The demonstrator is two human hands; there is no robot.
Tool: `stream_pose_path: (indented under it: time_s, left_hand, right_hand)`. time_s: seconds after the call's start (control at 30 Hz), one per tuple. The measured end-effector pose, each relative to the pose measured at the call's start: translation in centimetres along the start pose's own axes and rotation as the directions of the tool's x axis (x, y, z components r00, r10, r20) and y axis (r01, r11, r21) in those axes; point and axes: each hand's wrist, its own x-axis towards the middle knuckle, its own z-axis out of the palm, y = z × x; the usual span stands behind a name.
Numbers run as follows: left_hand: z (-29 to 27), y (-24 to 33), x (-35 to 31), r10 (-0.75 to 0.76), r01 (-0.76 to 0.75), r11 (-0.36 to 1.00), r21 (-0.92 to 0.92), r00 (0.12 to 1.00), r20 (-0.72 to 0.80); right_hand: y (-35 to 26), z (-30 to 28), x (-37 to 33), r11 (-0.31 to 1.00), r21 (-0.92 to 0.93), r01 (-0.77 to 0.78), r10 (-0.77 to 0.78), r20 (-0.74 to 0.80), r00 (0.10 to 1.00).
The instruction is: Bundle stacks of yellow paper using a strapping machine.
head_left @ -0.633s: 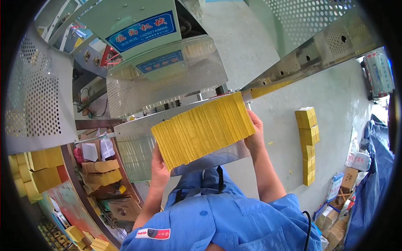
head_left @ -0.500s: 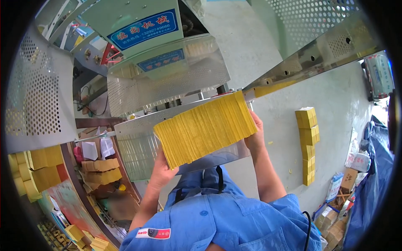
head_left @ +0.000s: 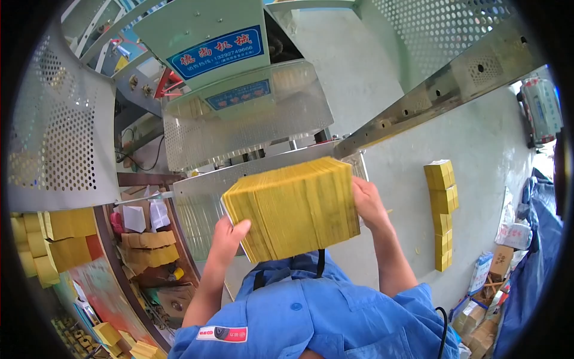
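A thick stack of yellow paper sheets (head_left: 293, 209) is held between my two hands, in front of my waist. My left hand (head_left: 226, 239) grips its left end, with the thumb on the near face. Against the right end presses my right hand (head_left: 369, 204), whose fingers are partly hidden behind the stack. Both the top edges and the broad near face of the sheets show. Just beyond the stack lies the metal bed (head_left: 197, 194) of a pale green machine (head_left: 203, 24), under a clear perforated guard (head_left: 245, 122).
A metal bar (head_left: 430, 90) slants out to the right. On the grey floor at the right stands a row of yellow paper bundles (head_left: 443, 200). A shelf with cardboard (head_left: 149, 239) and more yellow stacks (head_left: 69, 233) are at the left. Boxes and a blue tarp (head_left: 532, 257) lie far right.
Both hands have drawn the paper stack nearer to me and tipped it, so more of its broad near face shows. The machine sits slightly lower and further right in view.
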Motion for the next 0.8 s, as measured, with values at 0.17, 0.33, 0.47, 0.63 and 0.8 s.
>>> stream_pose_path:
  time_s: [0.17, 0.33, 0.47, 0.63, 0.8]
  left_hand:
    - [0.4, -1.0, 2.4, -0.158, 0.156, 0.985, -0.072, 0.987, -0.031]
    - [-1.0, -1.9, 2.4, -0.208, 0.194, 0.932, -0.306, 0.978, -0.01]
    - [-1.6, -1.3, 2.2, -0.199, 0.201, 0.899, -0.389, 0.979, 0.046]
    - [-0.5, -5.5, 3.4, 0.139, -0.154, 0.984, -0.091, 0.978, -0.153]
    - [2.6, -5.3, 3.0, -0.008, -0.064, 0.737, -0.673, 0.995, -0.104]
  right_hand:
    - [4.4, 0.5, 2.1, 0.986, -0.035, -0.165, 0.164, -0.011, 0.986]
    - [4.3, 1.0, 1.7, 0.997, 0.007, -0.076, 0.076, -0.072, 0.994]
    - [4.3, 0.8, 0.9, 0.993, 0.081, -0.083, 0.092, -0.113, 0.989]
    - [4.3, 1.0, -1.2, 0.989, 0.141, -0.048, 0.067, -0.135, 0.989]
    - [6.2, 1.6, -1.8, 0.91, 0.393, 0.135, -0.126, -0.049, 0.991]
